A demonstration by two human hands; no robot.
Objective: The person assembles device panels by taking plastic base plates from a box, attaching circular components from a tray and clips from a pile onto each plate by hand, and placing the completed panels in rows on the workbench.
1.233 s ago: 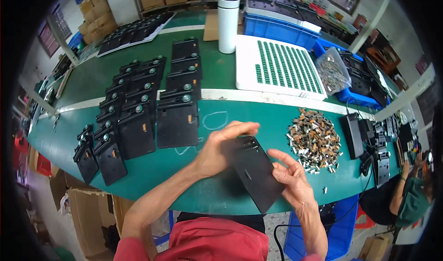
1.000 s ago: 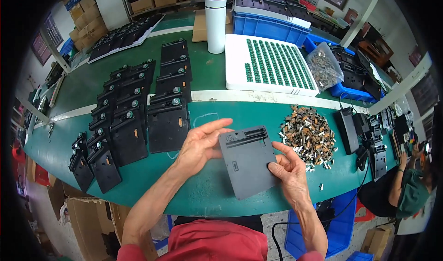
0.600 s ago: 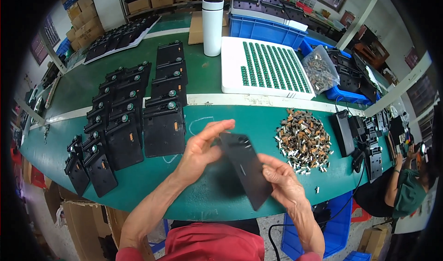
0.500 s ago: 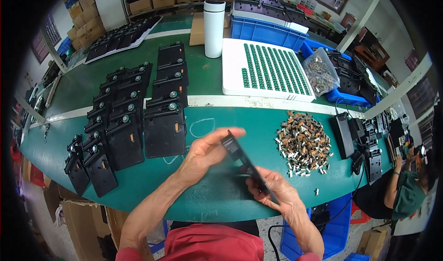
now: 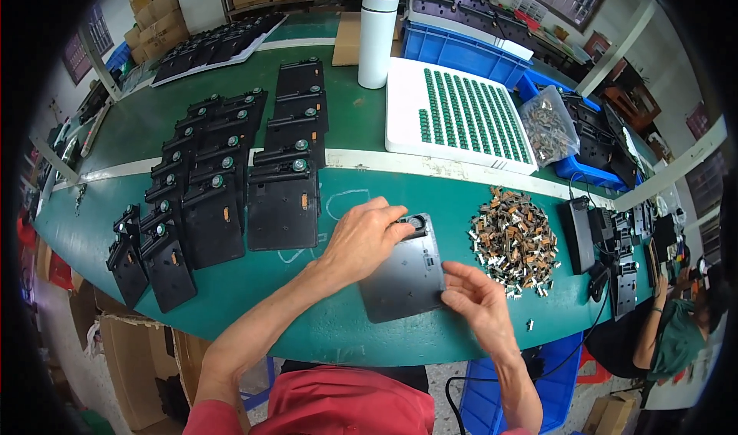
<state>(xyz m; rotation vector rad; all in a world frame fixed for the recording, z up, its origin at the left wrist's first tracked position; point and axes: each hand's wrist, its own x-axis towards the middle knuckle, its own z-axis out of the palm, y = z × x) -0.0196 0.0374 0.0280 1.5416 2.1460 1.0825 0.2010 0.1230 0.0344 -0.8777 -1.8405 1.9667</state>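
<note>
A flat black plastic plate (image 5: 403, 281) faces up in front of me, with a round part at its top corner and a small slot near its right side. I cannot tell if it rests fully on the table. My left hand (image 5: 365, 237) grips its top edge, fingers bent beside the round part. At the plate's right edge, my right hand (image 5: 478, 293) holds it between thumb and fingers. Left of my hands lie rows of similar black plates (image 5: 283, 210), many with a round greenish part and a small orange-brown piece. To the right is a heap of small slide-switch-like parts (image 5: 513, 239).
A white tray (image 5: 407, 104) with rows of green pieces stands behind, beside a white bottle (image 5: 377, 43) and a bag of small parts (image 5: 549, 127). A black power adapter (image 5: 576, 235) with cables sits right. A blue bin (image 5: 480, 396) is below the edge; a co-worker (image 5: 676, 327) sits far right.
The plate has turned from edge-on and tilted to face up, lower toward the table. My left hand has closed on its top edge; my right hand has shifted to its right edge.
</note>
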